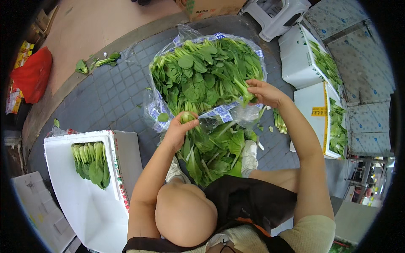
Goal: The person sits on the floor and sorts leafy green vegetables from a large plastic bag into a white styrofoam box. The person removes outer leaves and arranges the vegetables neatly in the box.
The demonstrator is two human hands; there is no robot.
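A large heap of leafy greens, likely choy sum or bok choy (202, 76), lies in an opened clear plastic bag (221, 112) with blue print on the floor before me. My left hand (182, 126) grips a head of green stalks at the bag's near edge, its base pointing up between thumb and fingers. With its fingers round the pale base of another leafy stalk (242, 87), my right hand (264, 93) is at the bag's right side. Loose large leaves (215, 151) are piled between my shoes, below both hands.
An open white foam box (91, 202) at the left holds a neat row of greens (91, 161). Two foam boxes (297, 60) with greens stand at the right, near a white plastic stool (275, 19). A red bag (34, 76) is far left; a cardboard box (212, 8) is at the top.
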